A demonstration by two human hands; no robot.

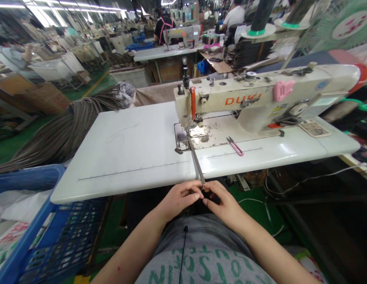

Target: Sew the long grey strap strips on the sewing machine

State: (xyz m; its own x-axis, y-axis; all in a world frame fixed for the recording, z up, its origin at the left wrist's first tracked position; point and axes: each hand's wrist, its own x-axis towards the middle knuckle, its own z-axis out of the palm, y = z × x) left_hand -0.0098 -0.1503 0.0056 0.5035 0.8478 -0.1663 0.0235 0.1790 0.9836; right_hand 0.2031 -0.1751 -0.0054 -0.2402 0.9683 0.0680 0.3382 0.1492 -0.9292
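While grey strip (196, 158) trails from sewing machine (260, 88), left hand (183, 196), right hand (221, 199) pinch it near table (127, 142) edge

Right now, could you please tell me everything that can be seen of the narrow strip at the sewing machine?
The narrow strip is grey, flat and looks like fabric. It runs almost straight from the needle area of the sewing machine, slanting above the front of the white tabletop, to the fingertips of the left hand and right hand. Its near end and exact grip cannot be made out.
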